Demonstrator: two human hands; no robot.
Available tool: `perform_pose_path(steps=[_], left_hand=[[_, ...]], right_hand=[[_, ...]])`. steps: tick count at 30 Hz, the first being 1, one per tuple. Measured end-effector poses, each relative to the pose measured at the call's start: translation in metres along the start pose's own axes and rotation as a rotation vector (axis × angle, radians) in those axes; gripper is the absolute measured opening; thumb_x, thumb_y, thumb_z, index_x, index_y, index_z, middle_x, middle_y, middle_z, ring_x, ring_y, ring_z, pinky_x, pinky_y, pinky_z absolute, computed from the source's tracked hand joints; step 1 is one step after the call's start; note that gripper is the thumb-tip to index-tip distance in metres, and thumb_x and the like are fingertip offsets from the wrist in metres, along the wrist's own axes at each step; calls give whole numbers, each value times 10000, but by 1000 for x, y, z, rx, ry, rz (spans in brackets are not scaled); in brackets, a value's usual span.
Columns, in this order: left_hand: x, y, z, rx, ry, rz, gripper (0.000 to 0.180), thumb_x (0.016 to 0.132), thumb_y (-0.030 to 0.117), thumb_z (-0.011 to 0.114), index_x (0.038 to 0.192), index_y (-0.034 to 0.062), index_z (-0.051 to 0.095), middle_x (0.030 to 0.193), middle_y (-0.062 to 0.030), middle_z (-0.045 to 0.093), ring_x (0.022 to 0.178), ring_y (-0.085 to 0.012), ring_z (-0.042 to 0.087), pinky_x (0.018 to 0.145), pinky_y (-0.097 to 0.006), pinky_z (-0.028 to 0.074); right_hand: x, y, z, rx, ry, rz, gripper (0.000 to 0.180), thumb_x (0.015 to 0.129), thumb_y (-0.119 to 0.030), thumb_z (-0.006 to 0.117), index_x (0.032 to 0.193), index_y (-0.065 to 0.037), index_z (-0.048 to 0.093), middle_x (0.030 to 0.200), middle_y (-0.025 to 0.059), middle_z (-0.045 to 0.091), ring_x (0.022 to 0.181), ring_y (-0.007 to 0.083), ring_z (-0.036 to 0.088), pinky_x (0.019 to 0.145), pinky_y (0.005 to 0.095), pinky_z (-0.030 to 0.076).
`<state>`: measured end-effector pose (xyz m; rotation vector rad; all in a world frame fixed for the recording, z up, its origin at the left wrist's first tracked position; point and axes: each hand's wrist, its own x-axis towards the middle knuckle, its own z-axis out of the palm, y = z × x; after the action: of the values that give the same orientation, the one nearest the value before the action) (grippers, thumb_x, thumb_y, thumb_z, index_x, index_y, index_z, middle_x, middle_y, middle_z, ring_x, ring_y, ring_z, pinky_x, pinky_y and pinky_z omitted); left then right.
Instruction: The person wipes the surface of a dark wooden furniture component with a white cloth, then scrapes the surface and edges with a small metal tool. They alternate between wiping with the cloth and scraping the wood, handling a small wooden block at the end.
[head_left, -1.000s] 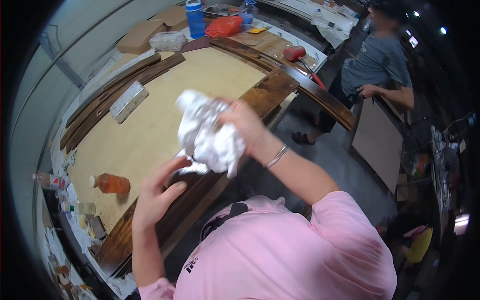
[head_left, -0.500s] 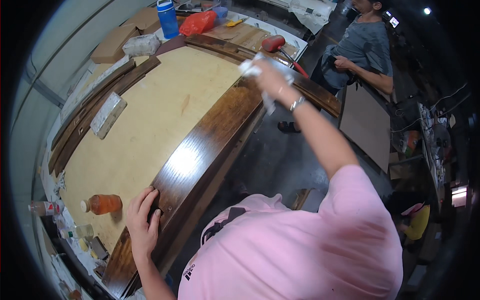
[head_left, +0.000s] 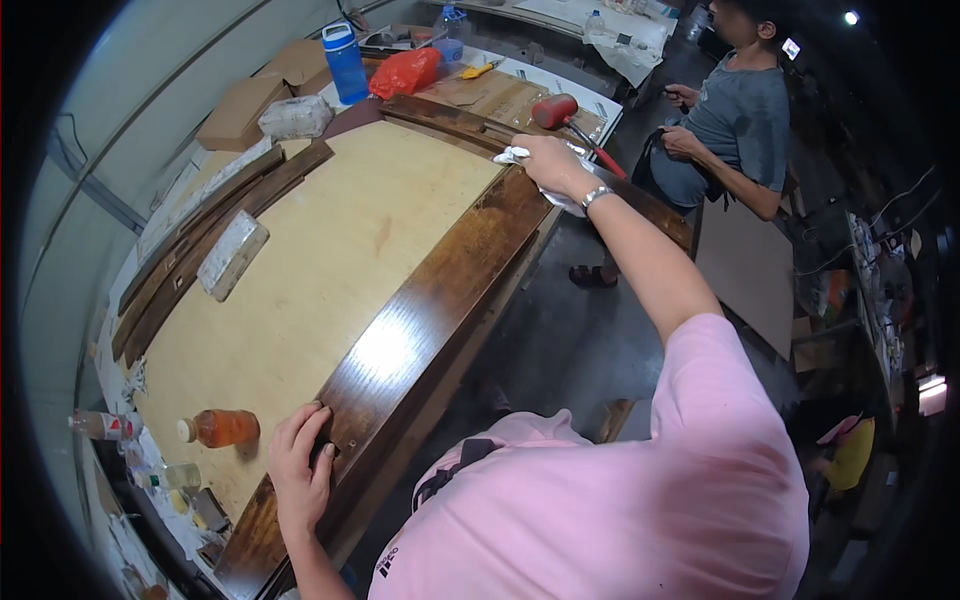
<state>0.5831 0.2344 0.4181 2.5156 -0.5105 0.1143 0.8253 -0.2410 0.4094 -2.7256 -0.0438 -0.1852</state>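
A dark brown, glossy wooden rail (head_left: 430,290) runs diagonally along the near side of a pale wooden panel (head_left: 330,235). At its near-left part my left hand (head_left: 302,458) grips the rail, thumb and fingers curled at a dark opening there. My right hand (head_left: 553,163) is closed on a white cloth (head_left: 565,200) and presses it on the rail's far end, where the rail meets a dark crosspiece. Part of the cloth hangs below the palm. A red-headed mallet (head_left: 556,111) lies just beyond my right hand.
On the panel rest a wrapped block (head_left: 233,256) and a jar of amber liquid (head_left: 220,428). Curved dark rails (head_left: 215,240) lie along the left. A blue bottle (head_left: 345,65) and red plastic bag (head_left: 405,73) are at the back. Another person (head_left: 740,110) stands at the far right.
My right hand has moved slightly down with the cloth onto the rail's far end. My left hand keeps its hold. The whole view has shifted a little, and the other person's hand has risen.
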Motion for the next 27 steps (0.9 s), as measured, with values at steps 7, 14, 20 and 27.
perform_pose_path(steps=[7, 14, 20, 27], left_hand=[[-1, -2, -1, -10, -3, -13, 450, 782, 25, 662, 1229, 69, 642, 1276, -125, 614, 1175, -340, 567, 1016, -428, 441], [2, -2, 1, -7, -1, 4, 448, 785, 22, 658, 1230, 65, 640, 1283, -133, 609, 1175, -340, 567, 1020, -427, 440], [-6, -3, 0, -31, 5, -6, 447, 782, 7, 662, 1226, 61, 642, 1284, -131, 610, 1176, -339, 567, 1021, -421, 440], [-2, -3, 0, -42, -20, -24, 471, 777, -6, 662, 1242, 59, 639, 1298, -133, 602, 1189, -341, 562, 1033, -418, 435]], right_hand=[[8, -11, 22, 167, -186, -217, 175, 878, -146, 639, 1020, -89, 723, 883, 167, 714, 884, 328, 686, 794, 406, 513], [20, 14, 37, 316, -225, -323, 183, 886, -190, 690, 997, -51, 734, 902, 131, 732, 854, 246, 685, 806, 376, 506], [29, 1, 0, -175, -103, -119, 218, 858, -99, 599, 1023, -84, 740, 938, 181, 726, 887, 292, 718, 780, 431, 544], [-148, -130, 77, 309, 141, -822, 355, 782, -23, 583, 1120, -78, 677, 1177, 118, 683, 1160, 298, 634, 982, 409, 509]])
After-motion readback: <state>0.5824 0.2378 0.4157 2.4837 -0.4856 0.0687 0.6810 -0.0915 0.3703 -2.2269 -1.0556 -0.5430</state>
